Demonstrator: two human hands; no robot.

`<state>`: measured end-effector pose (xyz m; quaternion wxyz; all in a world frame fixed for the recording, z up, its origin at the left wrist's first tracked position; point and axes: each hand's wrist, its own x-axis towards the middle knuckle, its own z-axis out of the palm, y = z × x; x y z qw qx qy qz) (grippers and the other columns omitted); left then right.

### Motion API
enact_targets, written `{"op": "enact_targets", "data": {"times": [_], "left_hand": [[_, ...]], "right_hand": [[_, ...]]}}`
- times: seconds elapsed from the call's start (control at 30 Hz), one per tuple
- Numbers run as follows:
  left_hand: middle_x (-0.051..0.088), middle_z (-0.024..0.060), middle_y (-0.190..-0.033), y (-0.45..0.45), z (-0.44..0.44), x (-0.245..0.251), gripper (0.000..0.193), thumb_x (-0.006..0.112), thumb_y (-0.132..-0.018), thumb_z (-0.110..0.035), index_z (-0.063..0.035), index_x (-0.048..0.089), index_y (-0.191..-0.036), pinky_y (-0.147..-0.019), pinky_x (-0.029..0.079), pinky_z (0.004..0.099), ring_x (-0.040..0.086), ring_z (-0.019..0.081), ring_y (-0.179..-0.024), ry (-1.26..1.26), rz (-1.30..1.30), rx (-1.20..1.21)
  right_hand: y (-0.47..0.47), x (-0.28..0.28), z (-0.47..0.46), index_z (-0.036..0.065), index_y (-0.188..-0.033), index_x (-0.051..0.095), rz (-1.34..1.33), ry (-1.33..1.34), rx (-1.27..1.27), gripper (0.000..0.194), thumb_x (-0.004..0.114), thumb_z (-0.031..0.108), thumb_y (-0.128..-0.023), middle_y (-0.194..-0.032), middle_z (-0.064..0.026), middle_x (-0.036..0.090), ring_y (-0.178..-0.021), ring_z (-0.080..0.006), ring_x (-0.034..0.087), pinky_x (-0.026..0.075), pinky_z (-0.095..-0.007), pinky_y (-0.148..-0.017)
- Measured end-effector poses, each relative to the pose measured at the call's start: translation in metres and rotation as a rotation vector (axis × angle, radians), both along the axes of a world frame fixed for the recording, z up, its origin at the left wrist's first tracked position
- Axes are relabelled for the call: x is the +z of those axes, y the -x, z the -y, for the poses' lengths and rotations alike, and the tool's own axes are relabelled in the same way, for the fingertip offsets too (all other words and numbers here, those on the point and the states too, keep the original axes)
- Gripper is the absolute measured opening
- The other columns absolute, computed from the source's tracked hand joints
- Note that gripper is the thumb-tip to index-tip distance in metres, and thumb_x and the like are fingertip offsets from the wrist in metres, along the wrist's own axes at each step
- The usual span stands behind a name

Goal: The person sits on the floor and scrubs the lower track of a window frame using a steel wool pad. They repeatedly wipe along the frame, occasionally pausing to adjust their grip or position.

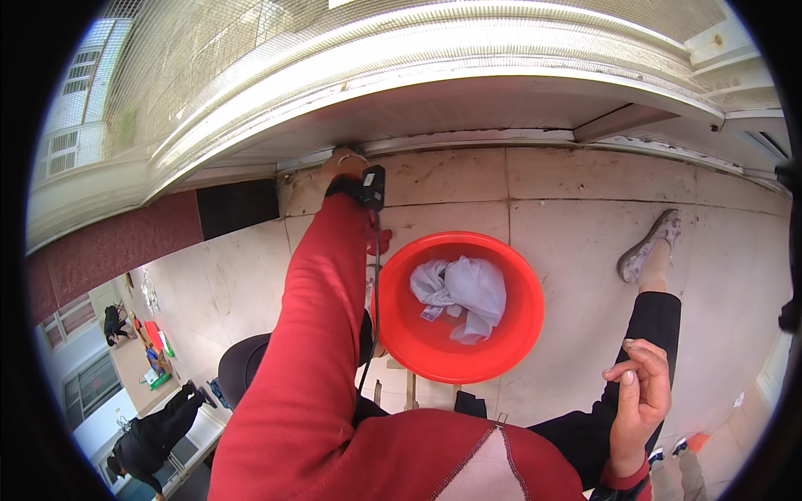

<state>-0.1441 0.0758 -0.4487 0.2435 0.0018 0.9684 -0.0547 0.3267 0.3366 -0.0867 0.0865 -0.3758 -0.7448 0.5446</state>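
Observation:
A red plastic basin [461, 366] sits before me between my legs, with some water in it. Wet white cloth [476, 288], bunched up and bearing a small printed tag [431, 312], lies inside. My left hand [344, 161] reaches past the basin to the foot of the low wall; its fingers are mostly hidden, so I cannot tell whether it holds anything. A black device [374, 188] with a cable is strapped at that wrist. My right hand [644, 385] hovers over my right leg, empty, its fingers loosely curled.
A wall panel [476, 106] with a mesh-covered window [207, 69] above bounds the far side. A red object [380, 242] shows partly behind my left sleeve. Two people in dark clothes [156, 435] [114, 322] are at the left, near a table [135, 369] with several items. Another person's legs [683, 473] show at lower right.

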Motion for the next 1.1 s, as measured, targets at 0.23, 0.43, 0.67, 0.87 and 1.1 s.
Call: {"op": "enact_targets", "data": {"times": [0.23,0.43,0.67,0.87,1.1], "left_hand": [[0.072,0.0158,-0.103,-0.084,-0.147,-0.012,0.026,0.07,-0.084,-0.026,-0.0049,0.074,-0.098,-0.075,0.056,0.0402,0.071,0.0309,-0.09,-0.226,0.119,-0.092],[0.072,0.0166,-0.104,-0.057,-0.106,-0.031,0.026,0.071,-0.082,-0.025,-0.0045,0.074,-0.098,-0.076,0.056,0.0405,0.071,0.0316,-0.091,-0.292,0.093,0.085],[0.072,0.0174,-0.105,-0.031,-0.045,0.002,0.026,0.073,-0.081,-0.022,-0.0041,0.074,-0.099,-0.077,0.056,0.0407,0.071,0.0324,-0.092,-0.171,0.057,0.062],[0.072,0.017,-0.107,-0.087,-0.154,0.008,0.027,0.074,-0.08,-0.024,-0.0054,0.074,-0.1,-0.079,0.056,0.0407,0.07,0.0322,-0.094,-0.321,0.146,-0.019],[0.071,0.0137,-0.111,-0.052,-0.096,-0.007,0.032,0.074,-0.078,-0.032,-0.0108,0.075,-0.102,-0.084,0.055,0.0403,0.069,0.0297,-0.102,-0.179,0.082,0.023]], "right_hand": [[0.013,-0.003,0.005,-0.004,-0.116,0.057,0.02,0.021,0.039,0.023,0.05,-0.005,-0.094,-0.119,-0.016,0.055,-0.076,-0.0139,0.064,0.052,-0.0257,-0.071],[0.01,0.002,0.001,-0.003,-0.116,0.058,-0.009,-0.034,0.004,0.022,0.05,-0.003,-0.095,-0.118,-0.0151,0.056,-0.075,-0.0134,0.063,0.051,-0.0248,-0.07],[0.008,0.002,0.002,-0.003,-0.115,0.058,-0.014,-0.014,0.016,0.02,0.051,-0.002,-0.096,-0.118,-0.0161,0.057,-0.075,-0.0145,0.064,0.053,-0.0264,-0.069],[0.02,0.001,0.009,-0.004,-0.115,0.058,-0.003,-0.009,0.051,0.021,0.05,-0.004,-0.096,-0.118,-0.0165,0.056,-0.075,-0.0146,0.064,0.053,-0.0267,-0.069],[0.018,0.003,0.006,-0.004,-0.115,0.059,0.019,-0.049,0.017,0.023,0.048,-0.004,-0.095,-0.118,-0.0163,0.055,-0.076,-0.0136,0.062,0.052,-0.0271,-0.072]]}}
